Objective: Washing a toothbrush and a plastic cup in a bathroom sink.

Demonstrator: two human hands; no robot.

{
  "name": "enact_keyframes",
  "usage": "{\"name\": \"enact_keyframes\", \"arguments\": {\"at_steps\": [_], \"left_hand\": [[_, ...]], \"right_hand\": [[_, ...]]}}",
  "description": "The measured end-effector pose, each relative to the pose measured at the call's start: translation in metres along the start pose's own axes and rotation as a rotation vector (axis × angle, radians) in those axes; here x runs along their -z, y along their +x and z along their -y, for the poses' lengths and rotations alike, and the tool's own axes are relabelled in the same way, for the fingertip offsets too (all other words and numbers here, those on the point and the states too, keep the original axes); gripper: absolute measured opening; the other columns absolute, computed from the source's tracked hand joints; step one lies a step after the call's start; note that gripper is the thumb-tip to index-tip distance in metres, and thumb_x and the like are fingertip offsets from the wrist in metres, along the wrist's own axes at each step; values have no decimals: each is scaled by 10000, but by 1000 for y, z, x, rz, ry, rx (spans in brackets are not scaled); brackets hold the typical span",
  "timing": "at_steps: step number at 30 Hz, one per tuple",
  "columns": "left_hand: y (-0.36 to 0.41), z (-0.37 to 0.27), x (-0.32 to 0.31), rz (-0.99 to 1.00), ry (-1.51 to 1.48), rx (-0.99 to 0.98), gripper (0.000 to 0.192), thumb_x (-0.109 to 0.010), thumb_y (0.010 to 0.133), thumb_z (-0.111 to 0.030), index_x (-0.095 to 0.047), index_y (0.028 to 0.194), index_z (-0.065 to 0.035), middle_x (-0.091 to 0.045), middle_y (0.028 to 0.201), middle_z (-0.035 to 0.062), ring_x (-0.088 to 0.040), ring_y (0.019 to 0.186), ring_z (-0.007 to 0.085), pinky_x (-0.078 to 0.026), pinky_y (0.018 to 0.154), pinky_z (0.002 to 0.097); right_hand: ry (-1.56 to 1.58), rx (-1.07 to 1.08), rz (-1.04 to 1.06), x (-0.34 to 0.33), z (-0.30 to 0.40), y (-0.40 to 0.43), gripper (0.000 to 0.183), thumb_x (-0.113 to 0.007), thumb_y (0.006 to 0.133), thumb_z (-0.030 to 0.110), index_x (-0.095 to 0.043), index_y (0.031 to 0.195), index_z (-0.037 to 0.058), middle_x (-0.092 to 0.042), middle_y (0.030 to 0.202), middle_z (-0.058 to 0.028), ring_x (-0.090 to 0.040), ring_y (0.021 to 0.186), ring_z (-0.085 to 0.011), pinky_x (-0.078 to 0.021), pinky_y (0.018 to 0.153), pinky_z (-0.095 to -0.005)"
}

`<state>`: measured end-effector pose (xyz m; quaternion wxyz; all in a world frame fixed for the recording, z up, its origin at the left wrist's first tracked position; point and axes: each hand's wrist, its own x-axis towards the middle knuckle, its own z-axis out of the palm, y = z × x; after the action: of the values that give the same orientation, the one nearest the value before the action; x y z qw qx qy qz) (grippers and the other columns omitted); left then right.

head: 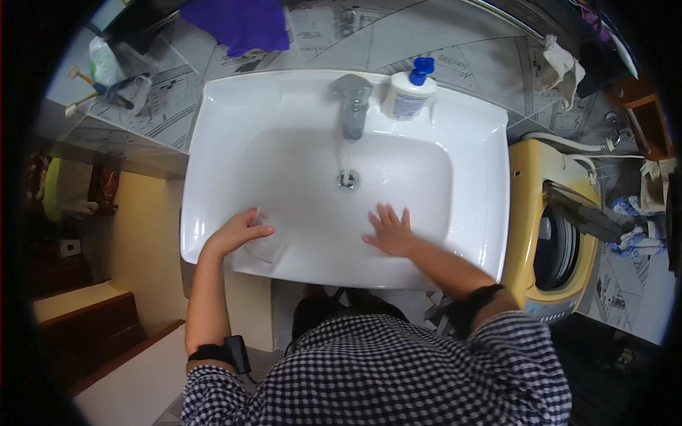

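A white washbasin point(298, 266) spreads out before me, with a grey faucet point(352, 106) at its back and a metal drain point(348, 180) in the bowl. My left hand point(238, 232) grips a clear, see-through cup point(266, 247) over the basin's front left; its outline is faint. At the front right of the bowl, my right hand point(391, 231) is spread palm down with fingers apart and nothing in it. It looks to be on or just above the basin surface. Between faucet and drain there seems to be a thin stream of water.
A white pump bottle point(409, 96) with a blue head stands right of the faucet. To the right is a yellow washing machine point(525, 223) with its lid point(583, 213) raised. A purple cloth point(240, 24) hangs behind; toothbrushes point(88, 90) are at the left wall.
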<state>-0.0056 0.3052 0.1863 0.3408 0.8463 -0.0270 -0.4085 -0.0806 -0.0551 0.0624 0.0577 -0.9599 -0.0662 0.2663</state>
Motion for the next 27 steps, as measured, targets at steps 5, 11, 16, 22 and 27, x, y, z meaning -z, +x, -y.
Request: {"name": "enact_keyframes", "arguments": {"at_steps": [5,11,16,22,27], "left_hand": [[-14,34,-5,-80,-488,-173,468,-653,803,-362,-528,1081,-6,-578,871,58,-516,766,116,-434,711,246],[-40,69,22,-199,-798,-207,519,-607,816,-374,-517,1182,-17,-597,920,60,-544,830,136,-438,774,278],[-57,106,47,-199,-1091,-247,564,-605,802,-441,-542,1176,-23,-600,930,63,-535,829,139,-434,781,288],[-64,97,41,-93,-868,-368,628,-630,804,-444,-481,1251,-29,-580,958,66,-525,869,140,-417,815,269],[-60,98,48,58,-785,-319,618,-678,786,-385,-477,1257,-39,-565,1000,53,-513,927,127,-389,858,248]], "right_hand": [[592,522,656,34,5,-26,736,-150,911,632,-136,1462,143,-45,1527,-97,-9,1407,-282,-7,1125,-467],[-163,223,409,51,-40,-22,651,-279,943,520,-198,1449,119,-132,1517,-102,-69,1403,-288,-60,1130,-452],[-363,-104,-289,6,-47,40,664,-373,918,487,-265,1416,62,-143,1505,-152,-95,1398,-296,-81,1118,-462],[-15,-392,-369,-7,133,125,732,-411,892,510,-242,1420,32,-153,1486,-209,-122,1375,-367,-111,1098,-512],[412,-310,-218,-6,261,124,728,-258,927,529,-106,1449,45,-23,1503,-218,-49,1374,-426,-81,1080,-578]]}}
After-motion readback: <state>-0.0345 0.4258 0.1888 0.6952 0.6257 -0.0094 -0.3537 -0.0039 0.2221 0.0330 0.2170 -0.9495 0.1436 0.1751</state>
